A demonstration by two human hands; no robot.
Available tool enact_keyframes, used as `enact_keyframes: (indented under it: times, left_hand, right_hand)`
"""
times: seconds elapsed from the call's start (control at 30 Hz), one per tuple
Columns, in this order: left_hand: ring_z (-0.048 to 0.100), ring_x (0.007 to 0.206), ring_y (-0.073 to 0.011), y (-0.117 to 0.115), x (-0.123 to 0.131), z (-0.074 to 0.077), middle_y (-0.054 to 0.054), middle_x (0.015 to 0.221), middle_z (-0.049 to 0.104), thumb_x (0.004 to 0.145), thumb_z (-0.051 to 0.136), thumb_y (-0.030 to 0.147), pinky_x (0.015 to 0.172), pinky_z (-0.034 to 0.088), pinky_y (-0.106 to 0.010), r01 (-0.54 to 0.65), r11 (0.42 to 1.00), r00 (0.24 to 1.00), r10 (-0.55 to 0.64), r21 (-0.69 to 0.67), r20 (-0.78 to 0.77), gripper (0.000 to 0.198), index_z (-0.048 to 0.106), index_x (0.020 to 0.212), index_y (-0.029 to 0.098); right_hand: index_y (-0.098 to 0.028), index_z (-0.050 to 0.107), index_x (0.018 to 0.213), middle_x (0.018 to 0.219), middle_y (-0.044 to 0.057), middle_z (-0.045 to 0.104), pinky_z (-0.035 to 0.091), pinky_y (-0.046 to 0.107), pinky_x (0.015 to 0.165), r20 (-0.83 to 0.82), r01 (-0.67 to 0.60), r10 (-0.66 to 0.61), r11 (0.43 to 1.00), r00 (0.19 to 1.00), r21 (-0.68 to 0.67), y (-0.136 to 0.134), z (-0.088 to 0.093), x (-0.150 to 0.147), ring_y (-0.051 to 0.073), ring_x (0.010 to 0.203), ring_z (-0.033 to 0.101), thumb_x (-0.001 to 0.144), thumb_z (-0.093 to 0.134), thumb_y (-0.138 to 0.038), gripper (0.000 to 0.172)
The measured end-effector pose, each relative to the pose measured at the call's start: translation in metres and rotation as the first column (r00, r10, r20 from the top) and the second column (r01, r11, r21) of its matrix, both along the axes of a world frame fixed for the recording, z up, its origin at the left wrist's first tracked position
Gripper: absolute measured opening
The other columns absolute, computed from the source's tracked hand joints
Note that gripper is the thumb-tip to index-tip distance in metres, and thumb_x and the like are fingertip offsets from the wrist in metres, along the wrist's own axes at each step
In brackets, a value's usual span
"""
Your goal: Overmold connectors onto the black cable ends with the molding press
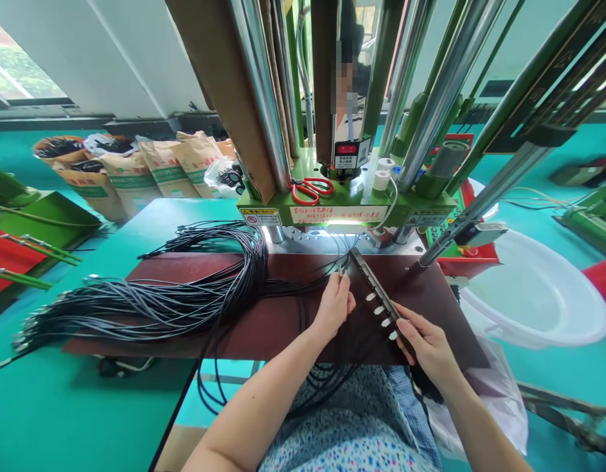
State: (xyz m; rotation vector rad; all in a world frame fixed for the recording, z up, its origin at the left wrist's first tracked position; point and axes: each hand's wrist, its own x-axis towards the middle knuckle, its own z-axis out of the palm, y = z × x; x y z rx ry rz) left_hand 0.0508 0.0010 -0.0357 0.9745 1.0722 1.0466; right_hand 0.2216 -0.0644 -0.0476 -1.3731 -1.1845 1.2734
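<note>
Polished metal is being shown by the columns (261, 85), glossy plastic by the cables (185, 303), smooth board by the counter (278, 321), paper by the sacks (158, 164).

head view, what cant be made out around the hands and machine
In the head view:
Bar: near end hidden by the right hand.
Pale pieces at the left hand: too small to identify.
Machine: top cut off by the upper edge.
Sign: lettering too small and blurred.
</note>
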Motion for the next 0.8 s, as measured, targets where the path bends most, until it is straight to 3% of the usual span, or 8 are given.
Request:
enact_keyframes:
  times: [0.13, 0.2, 0.47, 0.8]
  left_hand:
    - [0.018, 0.025, -0.0019, 0.0009, -0.0056, 0.0012, 0.012, 0.035, 0.030, 0.074, 0.054, 0.045, 0.027, 0.011, -0.016, 0.186, 0.978, 0.978, -0.174, -0.100, 0.112, 0.029, 0.043, 0.068, 0.019]
    - [0.018, 0.026, -0.0013, 0.0002, -0.0068, 0.0021, 0.012, 0.035, 0.029, 0.071, 0.059, 0.044, 0.028, 0.011, -0.017, 0.221, 0.967, 0.966, -0.200, -0.123, 0.162, 0.030, 0.047, 0.066, 0.017]
    - [0.016, 0.026, 0.0002, 0.0003, -0.0085, -0.0003, 0.012, 0.035, 0.028, 0.066, 0.065, 0.043, 0.029, 0.007, -0.018, 0.136, 0.975, 0.979, -0.106, -0.177, 0.172, 0.032, 0.051, 0.063, 0.014]
    - [0.015, 0.027, 0.0001, -0.0010, -0.0065, 0.0020, 0.012, 0.034, 0.027, 0.063, 0.066, 0.044, 0.030, 0.007, -0.018, 0.114, 0.974, 0.983, -0.082, -0.193, 0.165, 0.034, 0.051, 0.061, 0.014]
  right_hand:
    - [-0.011, 0.050, 0.122, 0.052, -0.004, 0.050, 0.027, 0.018, 0.033, -0.040, -0.014, 0.013, 1.000, 0.999, -0.016, 0.0006, -0.0031, 0.0045, 0.006, 0.034, 0.036, 0.082, 0.054, -0.041, 0.049]
    - [-0.012, 0.051, 0.122, 0.052, -0.003, 0.050, 0.027, 0.018, 0.033, -0.030, -0.038, 0.038, 0.999, 0.999, -0.022, 0.0009, -0.0048, 0.0067, 0.006, 0.034, 0.037, 0.083, 0.054, -0.041, 0.049]
    - [-0.011, 0.050, 0.123, 0.051, -0.004, 0.049, 0.028, 0.018, 0.034, 0.011, -0.064, 0.064, 0.998, 0.998, -0.030, -0.0010, -0.0043, 0.0072, 0.005, 0.034, 0.037, 0.083, 0.053, -0.042, 0.051]
    - [-0.009, 0.048, 0.124, 0.052, -0.004, 0.049, 0.029, 0.019, 0.034, 0.048, -0.059, 0.061, 0.998, 0.997, -0.035, 0.0000, -0.0030, 0.0065, 0.006, 0.035, 0.037, 0.083, 0.052, -0.044, 0.054]
